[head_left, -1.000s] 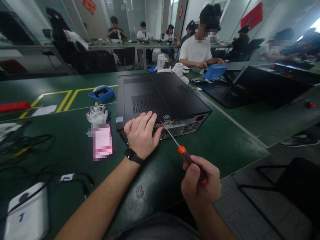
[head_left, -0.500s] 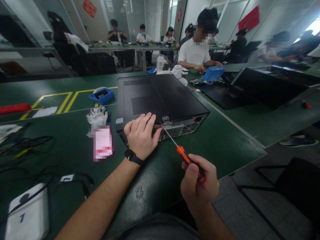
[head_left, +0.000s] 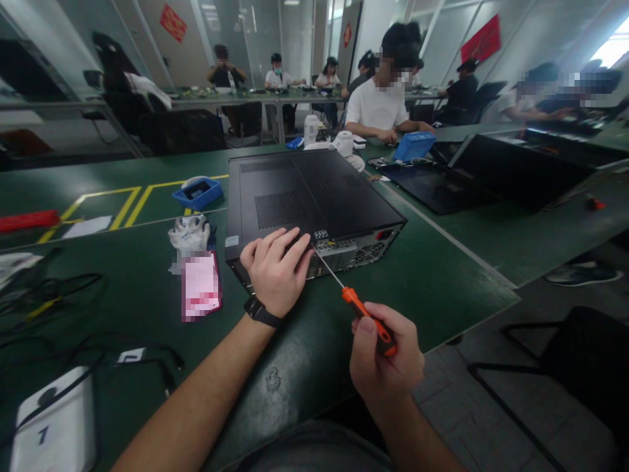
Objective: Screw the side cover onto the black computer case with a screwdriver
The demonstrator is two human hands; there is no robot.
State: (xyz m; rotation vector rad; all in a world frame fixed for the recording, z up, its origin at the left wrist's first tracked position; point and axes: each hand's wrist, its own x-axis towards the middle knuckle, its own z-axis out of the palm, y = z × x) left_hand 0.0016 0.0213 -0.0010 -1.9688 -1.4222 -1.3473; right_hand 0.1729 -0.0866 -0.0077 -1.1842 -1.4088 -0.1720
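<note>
- Fingers (head_left: 289, 252) of a bare left hand (head_left: 275, 282) bend over the near edge of a black, box-shaped metal computer case (head_left: 339, 187), seen from the head camera; whether they pinch anything there cannot be told.
- Clenched right-hand fingers grip an orange-and-black-handled screwdriver (head_left: 357, 303), the right hand (head_left: 388, 364) holding it aslant, its thin metal shaft reaching the case edge just beside the left fingertips.
- Beneath both hands spreads a green tabletop (head_left: 442, 288); the case lies flat on it, its grey metal rear panel (head_left: 344, 252) just right of the left fingers.
- Left of those fingers, well apart, lie white-and-grey knit gloves (head_left: 189, 233) and, beyond them, a blue plastic tray (head_left: 201, 195).
- Screwdriver work at the rear edge appears to be in hand, judging by the tip; the next move seems to call for a steady tip and a braced case.
</note>
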